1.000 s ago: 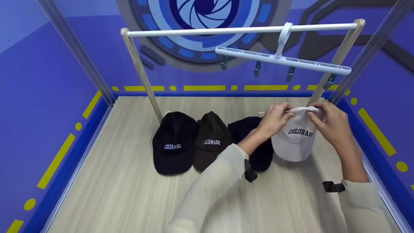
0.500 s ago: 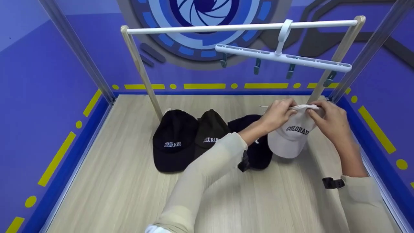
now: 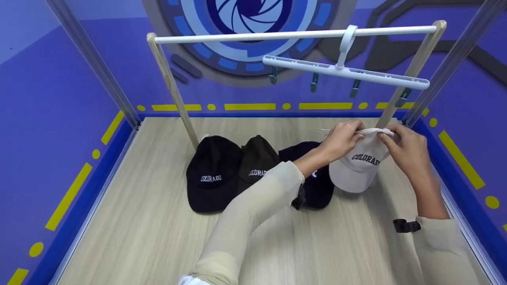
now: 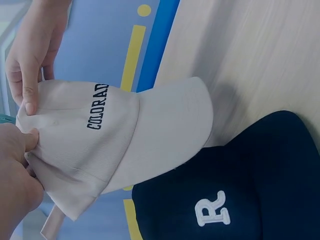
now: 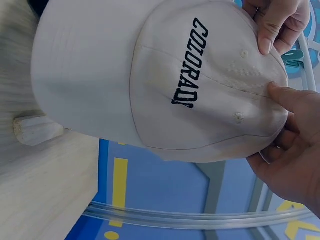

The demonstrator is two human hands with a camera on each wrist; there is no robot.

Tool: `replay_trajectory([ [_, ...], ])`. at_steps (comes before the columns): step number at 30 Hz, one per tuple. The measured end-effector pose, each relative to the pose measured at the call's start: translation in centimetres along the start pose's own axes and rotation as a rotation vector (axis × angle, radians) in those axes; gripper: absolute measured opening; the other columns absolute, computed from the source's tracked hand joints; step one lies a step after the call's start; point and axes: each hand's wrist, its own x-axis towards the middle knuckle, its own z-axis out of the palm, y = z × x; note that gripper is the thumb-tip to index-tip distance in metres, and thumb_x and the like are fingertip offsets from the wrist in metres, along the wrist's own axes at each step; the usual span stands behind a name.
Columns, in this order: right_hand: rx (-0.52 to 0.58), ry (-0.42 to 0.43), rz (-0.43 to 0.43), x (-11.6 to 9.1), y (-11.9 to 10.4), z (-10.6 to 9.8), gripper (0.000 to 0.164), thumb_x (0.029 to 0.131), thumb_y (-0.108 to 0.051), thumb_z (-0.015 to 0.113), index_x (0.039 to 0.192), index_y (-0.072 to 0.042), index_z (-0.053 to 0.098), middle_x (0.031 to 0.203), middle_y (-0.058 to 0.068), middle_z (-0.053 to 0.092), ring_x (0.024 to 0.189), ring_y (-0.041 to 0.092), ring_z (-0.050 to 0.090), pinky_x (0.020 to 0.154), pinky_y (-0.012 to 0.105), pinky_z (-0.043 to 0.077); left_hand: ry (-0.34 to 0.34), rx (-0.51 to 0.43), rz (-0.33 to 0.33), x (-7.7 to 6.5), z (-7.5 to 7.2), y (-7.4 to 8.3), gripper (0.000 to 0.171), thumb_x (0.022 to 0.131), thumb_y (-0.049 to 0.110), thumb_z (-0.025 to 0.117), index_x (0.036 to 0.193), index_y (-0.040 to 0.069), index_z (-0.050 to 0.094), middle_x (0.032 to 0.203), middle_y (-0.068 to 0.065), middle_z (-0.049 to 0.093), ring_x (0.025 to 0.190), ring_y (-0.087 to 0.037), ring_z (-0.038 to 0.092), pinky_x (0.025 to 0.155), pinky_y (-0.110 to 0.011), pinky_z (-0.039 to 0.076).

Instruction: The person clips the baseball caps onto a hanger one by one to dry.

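A white cap (image 3: 353, 174) lettered COLORADO hangs brim down at the right, pinched along its crown by both hands. My left hand (image 3: 341, 138) grips the crown's left part, and my right hand (image 3: 410, 146) holds the right part between thumb and fingers. The right wrist view shows both thumbs pressed on the front of the white cap (image 5: 170, 75). Just left of it lies a navy cap (image 4: 250, 175) with a white R, partly behind my left forearm. Further left rest a dark brown cap (image 3: 259, 154) and a black cap (image 3: 212, 194), both lettered COLORADO.
A white clip hanger (image 3: 344, 72) with several grey-green clips hangs from the rack's white rail (image 3: 253, 37). Wooden rack posts (image 3: 174, 91) stand at left and right. Blue walls (image 3: 59, 99) enclose the pale wooden tabletop (image 3: 158, 237).
Over the last second both hands have drawn the white cap slightly to the left, tilting its brim leftward. My left forearm has shifted left and covers more of the brown cap.
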Motion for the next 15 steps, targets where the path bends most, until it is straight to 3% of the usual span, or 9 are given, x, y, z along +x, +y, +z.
replay_trajectory([
  [7, -0.018, 0.070, -0.012, -0.3, 0.3, 0.0, 0.025, 0.089, -0.024, 0.067, 0.100, -0.001, 0.066, 0.085, 0.015, 0.065, 0.068, 0.025, 0.051, 0.057, 0.019, 0.033, 0.013, -0.006, -0.002, 0.0, 0.3, 0.2, 0.011, 0.093, 0.022, 0.060, 0.100, 0.013, 0.063, 0.096, 0.007, 0.064, 0.083, -0.001, 0.057, 0.071, -0.011, 0.044],
  [11, -0.017, 0.095, -0.033, -0.1, 0.3, -0.3, 0.024, 0.088, -0.021, 0.068, 0.099, 0.000, 0.066, 0.078, 0.015, 0.062, 0.062, 0.023, 0.047, 0.053, 0.016, 0.030, 0.027, 0.009, 0.010, 0.3, 0.1, 0.4, 0.013, 0.093, 0.021, 0.061, 0.102, 0.013, 0.063, 0.096, 0.006, 0.064, 0.084, -0.001, 0.056, 0.072, -0.011, 0.044],
  [15, -0.006, 0.119, -0.046, 0.3, 0.2, -0.7, 0.025, 0.088, -0.020, 0.068, 0.100, 0.002, 0.066, 0.082, 0.017, 0.064, 0.062, 0.024, 0.047, 0.052, 0.012, 0.030, 0.026, 0.031, 0.021, 1.1, -0.3, 0.8, 0.015, 0.093, 0.023, 0.060, 0.105, 0.013, 0.063, 0.098, 0.005, 0.063, 0.085, -0.002, 0.056, 0.073, -0.011, 0.043],
])
